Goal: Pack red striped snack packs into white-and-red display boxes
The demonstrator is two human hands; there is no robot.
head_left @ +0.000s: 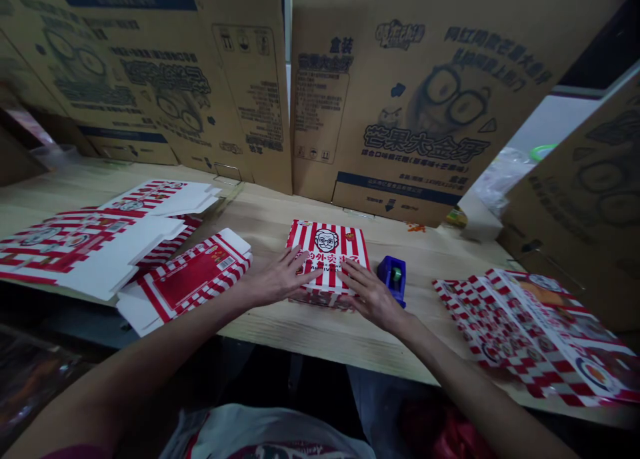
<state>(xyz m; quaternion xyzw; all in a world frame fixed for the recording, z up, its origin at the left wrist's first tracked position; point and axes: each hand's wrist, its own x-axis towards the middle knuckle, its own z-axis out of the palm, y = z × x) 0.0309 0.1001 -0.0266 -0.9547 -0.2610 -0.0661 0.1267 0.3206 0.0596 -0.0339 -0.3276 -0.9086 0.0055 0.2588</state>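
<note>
A red-and-white striped food box (327, 240) with a printed face on its lid stands closed on the wooden table. My left hand (281, 275) lies flat over the lid's left side, fingers stretched out. Over the right side rests my right hand (373, 292), its fingers also extended across the lid's edge. Neither hand is wrapped around anything. Just right of the box is a blue tape dispenser (393, 279) with a roll of tape in it.
Flat unfolded striped cartons (95, 235) pile up at the left, with a partly folded red one (193, 279) nearer. Checkered printed sheets (537, 335) lie on the right. Large cardboard boxes (380, 105) wall off the table's back. Small orange bits (417, 228) lie near them.
</note>
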